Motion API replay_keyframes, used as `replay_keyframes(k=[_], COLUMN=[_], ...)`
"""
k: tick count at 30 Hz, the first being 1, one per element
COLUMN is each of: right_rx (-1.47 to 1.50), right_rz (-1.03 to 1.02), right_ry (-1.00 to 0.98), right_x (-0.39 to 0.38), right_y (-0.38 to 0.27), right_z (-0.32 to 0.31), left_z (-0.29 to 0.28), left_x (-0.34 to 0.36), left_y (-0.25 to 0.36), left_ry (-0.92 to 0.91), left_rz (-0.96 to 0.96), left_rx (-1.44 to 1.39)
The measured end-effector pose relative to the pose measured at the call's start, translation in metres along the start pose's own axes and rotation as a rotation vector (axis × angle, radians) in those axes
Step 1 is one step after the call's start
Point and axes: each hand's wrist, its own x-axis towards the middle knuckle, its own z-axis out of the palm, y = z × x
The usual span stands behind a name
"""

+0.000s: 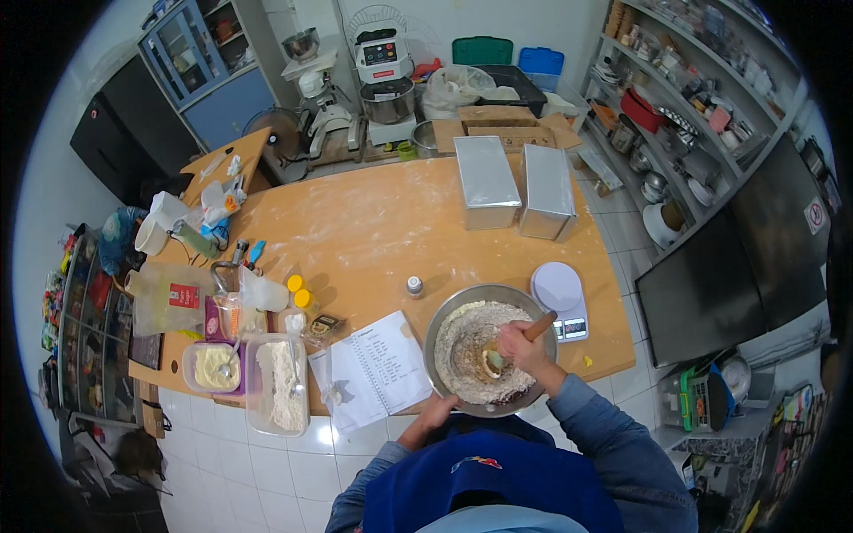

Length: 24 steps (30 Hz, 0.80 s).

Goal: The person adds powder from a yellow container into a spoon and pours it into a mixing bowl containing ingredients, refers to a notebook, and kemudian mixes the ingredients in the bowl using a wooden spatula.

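A large steel bowl [435,342] holds flour with a browner, wetter middle, at the table's front edge. My right hand [524,346] is closed on the wooden handle of a utensil [542,323], whose lower end is down in the mixture. My left hand [435,410] grips the bowl's rim at its lower left. An open notebook [378,369] lies just left of the bowl, a small bottle [414,286] stands behind it, and a lilac kitchen scale [556,289] sits to its right.
Flour [275,391] and butter [216,369] tubs, jugs [169,302] and yellow-lidded jars [302,298] crowd the left of the wooden table [346,222]. Two metal tins [484,182] stand at back right. Mixers [386,107] are behind; shelving [675,124] and a dark fridge [693,293] are right.
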Motion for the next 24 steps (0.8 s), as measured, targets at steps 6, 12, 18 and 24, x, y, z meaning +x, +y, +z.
replay_keyframes(k=[6,12,18,24], right_rx=[-0.533,-0.277,-0.329,-0.310], right_rz=[-0.199,-0.145,-0.071,-0.284], right_ry=[0.076,-0.033,-0.010,0.020], right_x=[0.004,-0.001,0.004,0.011], right_y=[-0.004,0.021,0.000,0.024], right_z=[-0.004,0.008,-0.016,-0.003], left_z=[0.004,0.003,0.004,0.004], left_x=[0.001,0.004,0.004,0.008], left_y=[-0.008,-0.012,-0.012,-0.018], left_ry=[0.047,0.023,0.018,0.020], left_rz=[0.072,0.080,0.107,0.114], left_rx=[-0.062,-0.082,-0.101,-0.091])
